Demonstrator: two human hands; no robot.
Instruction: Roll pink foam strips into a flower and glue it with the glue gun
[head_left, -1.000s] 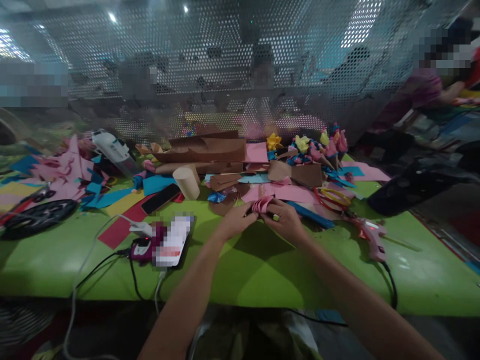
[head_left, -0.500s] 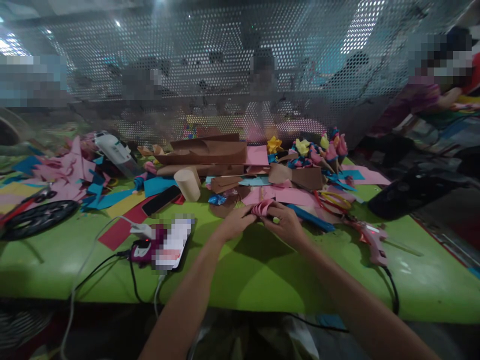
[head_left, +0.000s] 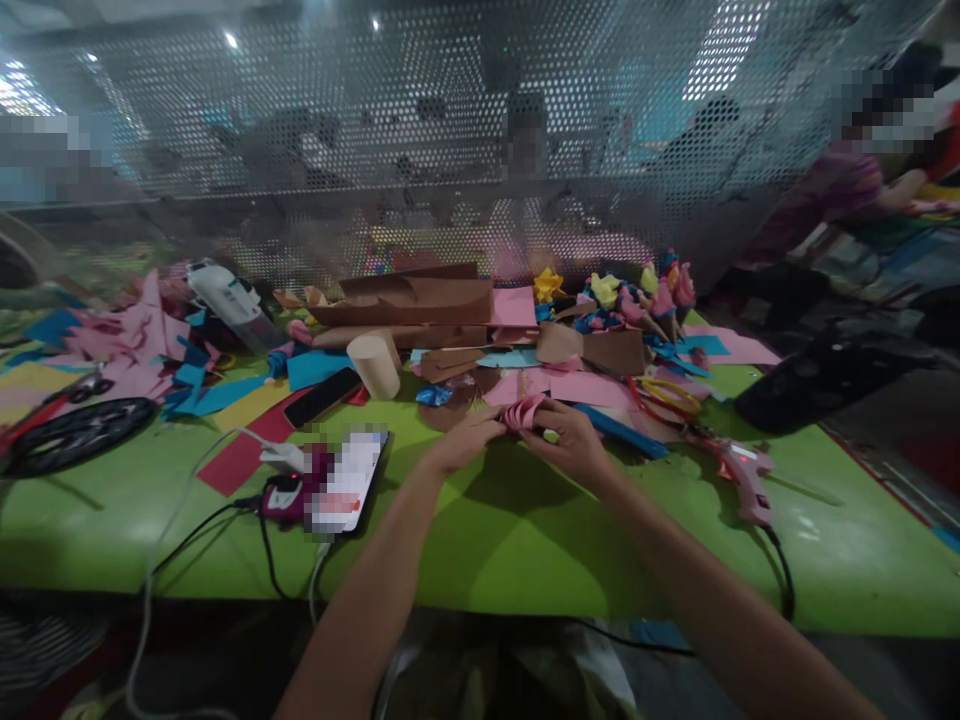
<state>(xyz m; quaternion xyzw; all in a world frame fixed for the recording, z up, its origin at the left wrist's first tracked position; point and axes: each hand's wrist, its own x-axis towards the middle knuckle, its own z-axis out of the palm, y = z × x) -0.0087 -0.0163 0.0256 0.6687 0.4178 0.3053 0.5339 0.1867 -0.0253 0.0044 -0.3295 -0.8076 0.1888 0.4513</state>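
Both my hands meet over the green table (head_left: 487, 540) at its middle. My left hand (head_left: 461, 444) and my right hand (head_left: 574, 442) pinch a curled pink paper piece (head_left: 523, 410) between their fingertips, fingers closed on it. The paper looks rolled or folded into loops. Right behind it lie pink paper sheets (head_left: 559, 386) and brown card scraps (head_left: 450, 362).
A phone (head_left: 346, 482) with cables lies left of my hands, a pink glue gun (head_left: 744, 476) to the right. A paper roll (head_left: 373, 364), a dark phone (head_left: 322, 397), brown cardboard (head_left: 412, 298), paper flowers (head_left: 637, 295) and coloured scraps crowd the back. A perforated screen stands behind; a person sits at far right.
My hands stay on the pink paper, the fingers shifting slightly as they work it. The view wobbles a little; nothing else moves.
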